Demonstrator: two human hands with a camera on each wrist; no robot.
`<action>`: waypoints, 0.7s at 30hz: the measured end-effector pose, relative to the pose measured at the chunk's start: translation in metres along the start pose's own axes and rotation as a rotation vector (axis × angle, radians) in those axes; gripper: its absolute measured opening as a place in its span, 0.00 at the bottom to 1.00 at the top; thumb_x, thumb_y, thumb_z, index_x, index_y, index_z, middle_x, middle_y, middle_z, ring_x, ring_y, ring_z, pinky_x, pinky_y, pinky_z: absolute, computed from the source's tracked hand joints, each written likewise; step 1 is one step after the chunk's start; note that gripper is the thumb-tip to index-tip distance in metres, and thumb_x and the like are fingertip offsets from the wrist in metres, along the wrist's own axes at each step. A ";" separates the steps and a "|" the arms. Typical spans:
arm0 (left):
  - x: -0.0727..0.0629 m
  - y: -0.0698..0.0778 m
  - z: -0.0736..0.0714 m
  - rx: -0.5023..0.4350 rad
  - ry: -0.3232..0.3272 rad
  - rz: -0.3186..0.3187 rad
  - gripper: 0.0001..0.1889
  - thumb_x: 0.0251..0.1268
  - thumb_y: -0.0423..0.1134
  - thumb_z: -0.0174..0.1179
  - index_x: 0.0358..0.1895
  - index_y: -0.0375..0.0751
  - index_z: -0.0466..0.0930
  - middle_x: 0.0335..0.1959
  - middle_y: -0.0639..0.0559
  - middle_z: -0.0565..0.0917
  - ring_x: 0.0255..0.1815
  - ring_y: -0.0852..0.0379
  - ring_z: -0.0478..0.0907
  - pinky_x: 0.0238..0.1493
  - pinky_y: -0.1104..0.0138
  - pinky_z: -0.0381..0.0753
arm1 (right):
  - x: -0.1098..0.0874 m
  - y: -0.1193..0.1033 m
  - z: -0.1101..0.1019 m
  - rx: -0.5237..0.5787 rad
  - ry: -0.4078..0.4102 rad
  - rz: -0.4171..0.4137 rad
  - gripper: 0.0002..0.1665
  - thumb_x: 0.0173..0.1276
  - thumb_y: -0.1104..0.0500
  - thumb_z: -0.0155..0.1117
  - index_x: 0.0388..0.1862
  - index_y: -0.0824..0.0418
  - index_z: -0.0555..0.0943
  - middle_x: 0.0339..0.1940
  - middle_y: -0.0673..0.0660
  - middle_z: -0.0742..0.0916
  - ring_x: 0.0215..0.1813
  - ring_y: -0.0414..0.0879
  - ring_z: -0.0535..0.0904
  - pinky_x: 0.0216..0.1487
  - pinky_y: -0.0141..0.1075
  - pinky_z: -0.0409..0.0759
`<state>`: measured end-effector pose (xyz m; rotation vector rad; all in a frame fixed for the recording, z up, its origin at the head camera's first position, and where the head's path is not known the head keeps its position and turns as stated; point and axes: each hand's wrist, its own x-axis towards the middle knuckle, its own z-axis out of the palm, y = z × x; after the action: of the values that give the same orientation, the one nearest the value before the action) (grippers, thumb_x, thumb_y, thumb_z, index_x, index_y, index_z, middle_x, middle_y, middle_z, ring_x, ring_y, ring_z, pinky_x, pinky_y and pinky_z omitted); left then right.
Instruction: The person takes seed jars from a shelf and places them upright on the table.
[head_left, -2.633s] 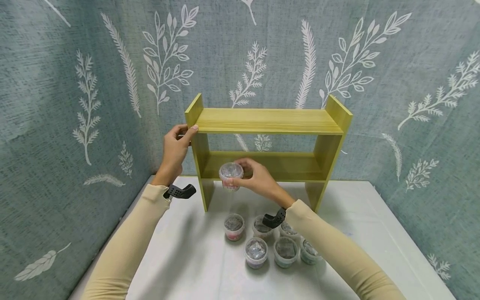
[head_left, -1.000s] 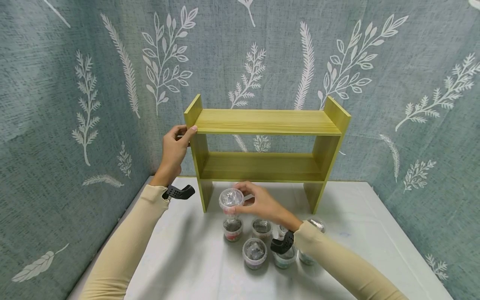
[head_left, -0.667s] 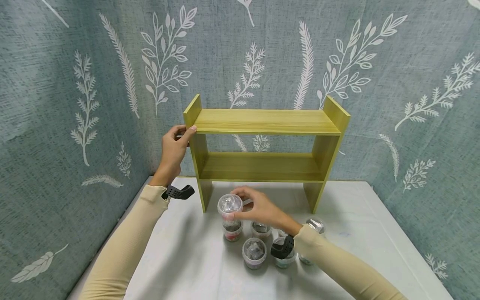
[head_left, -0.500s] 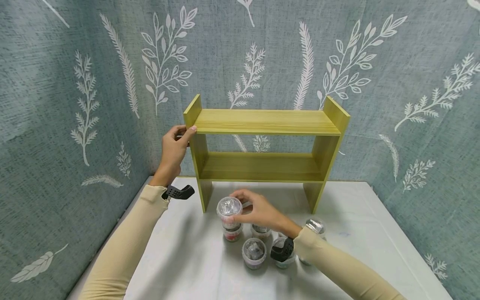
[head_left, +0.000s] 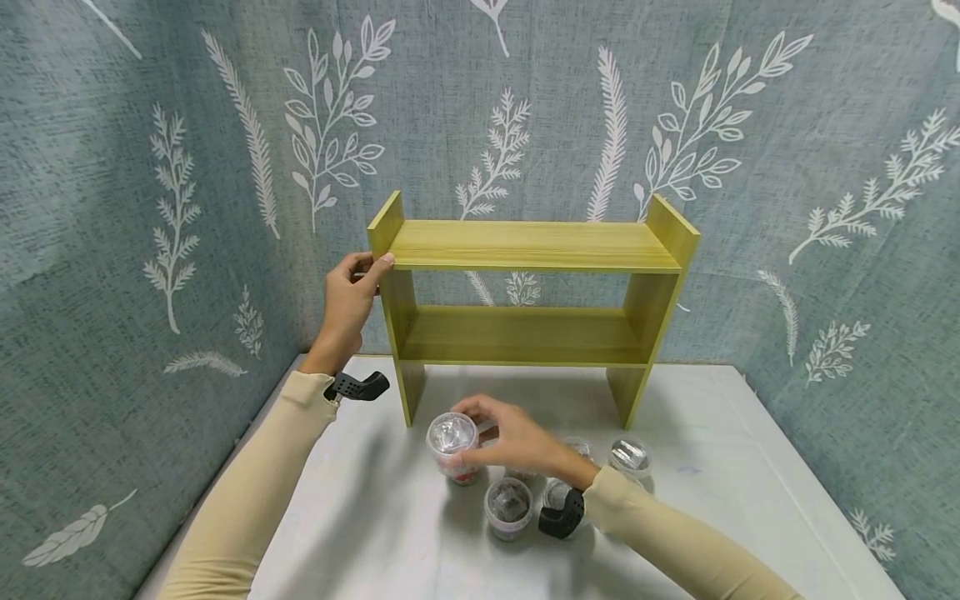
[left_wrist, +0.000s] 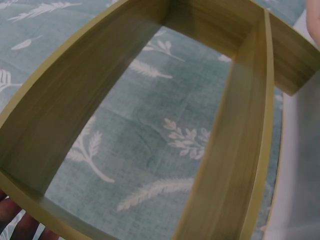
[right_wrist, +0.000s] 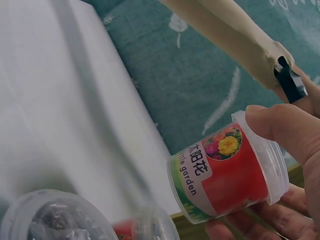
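Observation:
My right hand (head_left: 506,437) holds a small clear plastic tub (head_left: 452,435) by its rim, low over the table. In the right wrist view the tub has a red and green label with flowers and "little garden" on it, and the thumb (right_wrist: 285,125) lies on its lid rim. Under or behind it, another red-labelled tub (right_wrist: 145,225) is mostly hidden; whether the two touch I cannot tell. My left hand (head_left: 349,300) grips the left side panel of a yellow-green wooden shelf (head_left: 532,246), thumb at the top board's corner; in the left wrist view its fingers (left_wrist: 25,225) curl behind the panel.
Several similar tubs stand on the white table (head_left: 360,517): one in front (head_left: 508,507), one at the right (head_left: 630,457), others partly hidden under my right forearm. The shelf stands at the back, before a teal leaf-patterned cloth (head_left: 225,250).
My right hand has brought the tub down from in front of the middle board to low over the table, covering most of the red-labelled tub there. The left hand stays on the shelf.

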<state>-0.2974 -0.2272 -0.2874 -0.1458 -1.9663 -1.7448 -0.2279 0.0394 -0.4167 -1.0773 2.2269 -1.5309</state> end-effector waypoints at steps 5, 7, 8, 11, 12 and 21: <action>0.000 -0.001 -0.001 -0.006 -0.001 0.007 0.25 0.72 0.54 0.65 0.59 0.38 0.80 0.44 0.54 0.79 0.44 0.57 0.75 0.49 0.65 0.76 | -0.001 0.001 0.004 -0.021 -0.021 -0.002 0.36 0.59 0.55 0.82 0.65 0.52 0.77 0.55 0.51 0.85 0.55 0.51 0.82 0.54 0.39 0.84; 0.001 -0.002 -0.001 -0.009 -0.001 0.011 0.25 0.72 0.54 0.65 0.59 0.38 0.80 0.44 0.54 0.79 0.44 0.57 0.75 0.49 0.65 0.76 | -0.002 0.001 0.006 -0.026 -0.033 0.003 0.37 0.59 0.54 0.82 0.66 0.52 0.77 0.55 0.51 0.85 0.56 0.51 0.81 0.54 0.39 0.84; 0.001 -0.002 -0.001 -0.009 0.000 0.013 0.25 0.71 0.54 0.66 0.59 0.38 0.80 0.44 0.54 0.79 0.44 0.57 0.75 0.49 0.65 0.76 | -0.003 0.001 0.007 -0.027 -0.039 0.009 0.37 0.59 0.53 0.82 0.66 0.52 0.77 0.55 0.51 0.85 0.55 0.51 0.82 0.54 0.40 0.84; 0.001 -0.002 -0.001 -0.006 0.003 0.012 0.24 0.71 0.54 0.65 0.59 0.38 0.80 0.44 0.54 0.79 0.45 0.57 0.75 0.49 0.65 0.76 | -0.005 0.002 0.010 -0.018 -0.059 0.025 0.37 0.59 0.53 0.82 0.67 0.51 0.77 0.54 0.50 0.85 0.54 0.52 0.82 0.54 0.41 0.84; 0.001 -0.002 -0.001 -0.006 0.002 0.009 0.24 0.72 0.54 0.65 0.59 0.38 0.80 0.44 0.54 0.79 0.45 0.57 0.75 0.49 0.65 0.77 | -0.006 0.003 0.011 -0.013 -0.065 0.032 0.37 0.59 0.53 0.82 0.67 0.51 0.77 0.54 0.49 0.84 0.54 0.52 0.82 0.54 0.42 0.84; 0.000 0.000 -0.001 -0.014 -0.010 0.002 0.25 0.72 0.53 0.65 0.60 0.36 0.79 0.44 0.54 0.78 0.45 0.57 0.75 0.50 0.64 0.76 | -0.010 0.005 0.017 -0.016 -0.106 0.030 0.37 0.57 0.54 0.83 0.64 0.55 0.78 0.51 0.47 0.84 0.52 0.43 0.82 0.52 0.36 0.85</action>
<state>-0.2973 -0.2277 -0.2869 -0.1623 -1.9608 -1.7600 -0.2133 0.0349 -0.4305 -1.0976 2.1775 -1.4118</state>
